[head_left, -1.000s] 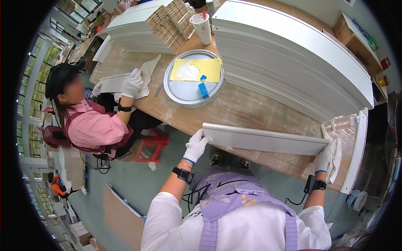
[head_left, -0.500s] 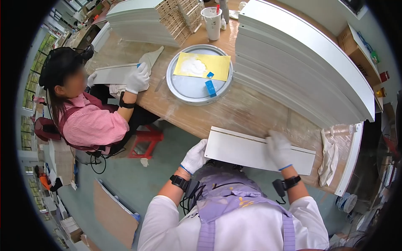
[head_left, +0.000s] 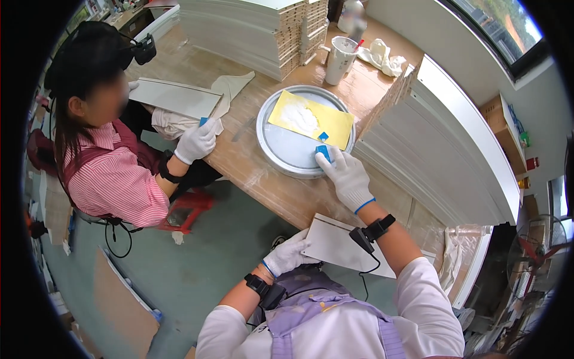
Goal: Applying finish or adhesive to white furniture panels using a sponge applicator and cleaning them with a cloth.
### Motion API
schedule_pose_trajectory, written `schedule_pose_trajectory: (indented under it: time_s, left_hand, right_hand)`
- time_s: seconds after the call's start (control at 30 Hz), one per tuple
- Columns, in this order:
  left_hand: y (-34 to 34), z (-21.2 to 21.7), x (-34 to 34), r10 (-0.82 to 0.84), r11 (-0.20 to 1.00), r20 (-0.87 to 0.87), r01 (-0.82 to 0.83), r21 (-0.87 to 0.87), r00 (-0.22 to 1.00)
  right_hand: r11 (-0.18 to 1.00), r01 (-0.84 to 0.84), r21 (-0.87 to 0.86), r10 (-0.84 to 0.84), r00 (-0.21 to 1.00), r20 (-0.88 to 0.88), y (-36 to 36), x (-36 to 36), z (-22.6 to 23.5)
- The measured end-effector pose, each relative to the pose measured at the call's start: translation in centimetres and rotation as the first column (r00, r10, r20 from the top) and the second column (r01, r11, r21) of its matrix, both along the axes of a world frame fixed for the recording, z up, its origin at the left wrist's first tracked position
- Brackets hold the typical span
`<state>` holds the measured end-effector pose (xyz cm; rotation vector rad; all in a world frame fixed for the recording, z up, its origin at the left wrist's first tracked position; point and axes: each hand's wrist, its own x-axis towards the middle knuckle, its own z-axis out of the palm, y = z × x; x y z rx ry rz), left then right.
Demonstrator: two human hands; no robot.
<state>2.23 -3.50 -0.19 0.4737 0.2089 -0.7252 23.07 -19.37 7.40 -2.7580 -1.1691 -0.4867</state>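
My gloved left hand [head_left: 290, 254] grips the left end of a long white board [head_left: 338, 242], which lies at the table's near edge with a narrow groove along it. My right forearm crosses above the board and hides part of it. At the lid's near right side, my gloved right hand [head_left: 348, 178] has its fingers closed on a small blue block [head_left: 323, 152]. The block rests on a round grey lid [head_left: 281, 157]. Across the lid lies a yellow sheet [head_left: 336, 124] bearing white paste [head_left: 299, 117], with a smaller blue piece [head_left: 323, 136] at its edge.
To the left sits a co-worker [head_left: 113, 173] with a similar white board [head_left: 176, 99] and a blue block. Stacked white boards [head_left: 445, 134] stand at the right, another stack [head_left: 233, 36] at the back. A white cup [head_left: 341, 60] stands behind the lid; a cloth [head_left: 451, 251] lies right.
My right hand has moved from the board forward and left to the blue block on the lid. My left hand stays on the board's end. The view has shifted.
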Motion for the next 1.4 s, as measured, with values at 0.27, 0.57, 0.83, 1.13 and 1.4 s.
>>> schedule_pose_trajectory:
  time_s: [0.27, 0.57, 0.83, 1.13, 1.4]
  left_hand:
    - [-0.7, -0.1, 0.1, 0.03, 0.998, 0.085, -0.034, 0.047, 0.996]
    - [-0.6, 4.0, -0.2, 0.015, 0.984, 0.188, -0.048, 0.171, 0.982]
    - [-1.6, 8.6, -1.0, -0.048, 0.92, 0.33, -0.087, 0.383, 0.943]
    - [-2.4, 11.9, -2.5, -0.028, 0.917, 0.331, -0.107, 0.385, 0.943]
    - [-2.4, 12.1, -3.1, -0.092, 0.89, 0.369, -0.09, 0.448, 0.925]
  right_hand:
    - [0.937, -0.288, -0.199, 0.286, 0.957, -0.035, 0.8, 3.5, 1.2]
    - [0.173, 0.927, 0.333, 0.735, 0.104, -0.67, -3.9, -3.1, 7.1]
    - [0.138, 0.985, 0.106, 0.905, -0.082, -0.419, -6.8, -5.8, 10.0]
    - [0.39, 0.828, 0.404, 0.662, 0.053, -0.748, -8.3, -7.2, 11.7]
    - [0.506, 0.729, 0.46, 0.585, 0.101, -0.804, -7.9, -7.4, 12.5]
